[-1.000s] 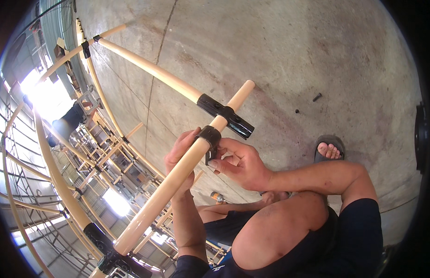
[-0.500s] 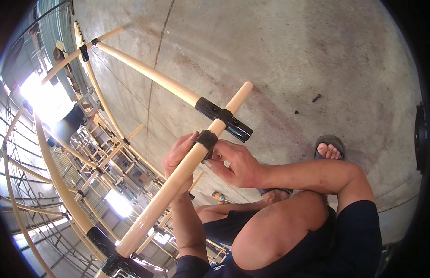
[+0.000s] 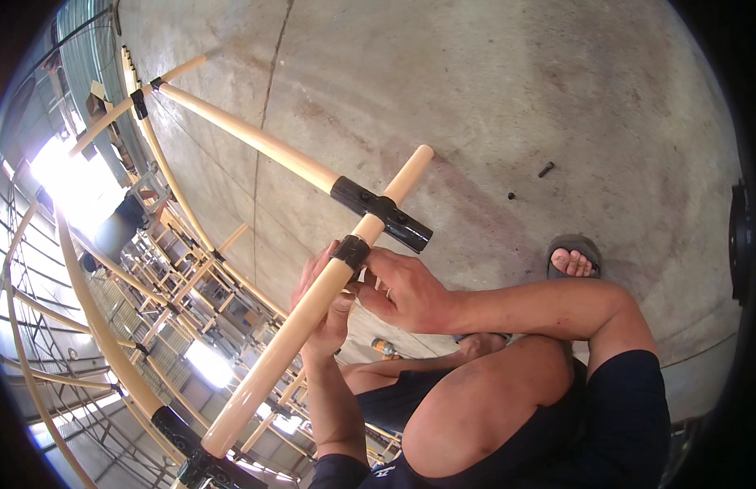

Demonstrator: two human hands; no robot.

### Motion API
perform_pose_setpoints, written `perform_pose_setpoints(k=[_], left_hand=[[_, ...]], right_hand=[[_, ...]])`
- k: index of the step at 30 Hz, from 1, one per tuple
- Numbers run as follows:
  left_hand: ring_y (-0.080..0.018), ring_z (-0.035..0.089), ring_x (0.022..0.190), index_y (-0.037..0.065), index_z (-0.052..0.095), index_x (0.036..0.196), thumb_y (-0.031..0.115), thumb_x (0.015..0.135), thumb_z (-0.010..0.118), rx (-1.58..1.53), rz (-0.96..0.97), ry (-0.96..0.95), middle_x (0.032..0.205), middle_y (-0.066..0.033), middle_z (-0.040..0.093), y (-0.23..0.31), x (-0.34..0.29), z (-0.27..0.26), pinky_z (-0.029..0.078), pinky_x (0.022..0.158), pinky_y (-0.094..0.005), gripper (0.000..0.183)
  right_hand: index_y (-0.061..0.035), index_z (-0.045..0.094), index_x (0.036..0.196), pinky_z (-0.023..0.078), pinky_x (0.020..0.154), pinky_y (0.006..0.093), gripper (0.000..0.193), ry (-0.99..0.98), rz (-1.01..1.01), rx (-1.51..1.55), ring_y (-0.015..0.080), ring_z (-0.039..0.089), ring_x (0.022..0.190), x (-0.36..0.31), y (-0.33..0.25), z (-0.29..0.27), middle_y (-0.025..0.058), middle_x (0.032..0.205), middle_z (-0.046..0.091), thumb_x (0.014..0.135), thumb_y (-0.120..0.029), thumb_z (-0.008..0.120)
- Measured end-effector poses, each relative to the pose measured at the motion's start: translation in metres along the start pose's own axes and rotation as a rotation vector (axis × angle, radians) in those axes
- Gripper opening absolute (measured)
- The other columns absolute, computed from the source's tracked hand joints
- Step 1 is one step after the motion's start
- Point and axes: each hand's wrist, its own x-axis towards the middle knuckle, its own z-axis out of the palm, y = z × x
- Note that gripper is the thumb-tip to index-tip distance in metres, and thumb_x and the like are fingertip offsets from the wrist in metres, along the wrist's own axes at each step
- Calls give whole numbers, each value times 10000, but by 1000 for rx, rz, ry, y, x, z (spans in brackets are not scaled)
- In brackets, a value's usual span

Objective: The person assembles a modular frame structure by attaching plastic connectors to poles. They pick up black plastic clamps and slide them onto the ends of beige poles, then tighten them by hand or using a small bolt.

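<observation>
A cream-coated pipe (image 3: pixel 272 354) slants up and away in front of me, with a narrow black metal clamp (image 3: pixel 351 252) fitted around it. Behind the pipe, my left hand (image 3: pixel 332 326) is closed round the clamp, its fingers partly hidden by the tube. From the right, my right hand (image 3: pixel 415 289) reaches the clamp's underside with thumb and fingers pinched together; what they hold there is hidden. Just beyond the clamp, a black cross joint (image 3: pixel 382 209) links this pipe to a second long cream pipe (image 3: pixel 248 134).
A loose dark bolt (image 3: pixel 546 169) and a small dark nut (image 3: pixel 512 196) lie on the concrete floor (image 3: pixel 492 81) near my sandalled foot (image 3: pixel 573 259). More cream pipe framework (image 3: pixel 101 326) rises at the left. An orange-and-grey tool (image 3: pixel 384 346) lies below my hands. Another person (image 3: pixel 121 224) is at far left.
The pipes, joint and floor items appear slightly further left in view. My left fingers have slipped further behind the pipe, and its thumb now shows below the clamp. The right hand stays pinched there.
</observation>
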Motion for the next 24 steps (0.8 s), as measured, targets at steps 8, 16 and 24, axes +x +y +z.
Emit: perform_pose_setpoints(k=[8, 16, 24], left_hand=[[-280, 679, 1003, -58, 602, 1305, 187, 953, 682, -7, -33, 74, 1160, -217, 677, 14, 1, 14, 533, 881, -370, 437], [-202, 600, 1194, -63, 524, 1386, 20, 968, 637, 88, -23, 21, 1312, -163, 618, 31, 2, 14, 472, 1030, -343, 441], [-267, 677, 1023, -39, 596, 1302, 37, 912, 676, 158, -4, 81, 1185, -180, 662, 30, 5, 21, 542, 883, -357, 405]], right_hand=[[28, 574, 1098, 533, 666, 437, 243, -32, 61, 42, 330, 667, 751, 0, -9, -3, 202, 912, 640, 888, -70, 644], [46, 572, 1173, 541, 608, 359, 294, -10, 65, 142, 244, 694, 780, -2, 0, 4, 167, 931, 652, 898, -13, 656], [31, 565, 1202, 547, 580, 363, 286, -71, 203, 383, 275, 693, 776, -6, 4, 4, 182, 939, 659, 933, -46, 629]])
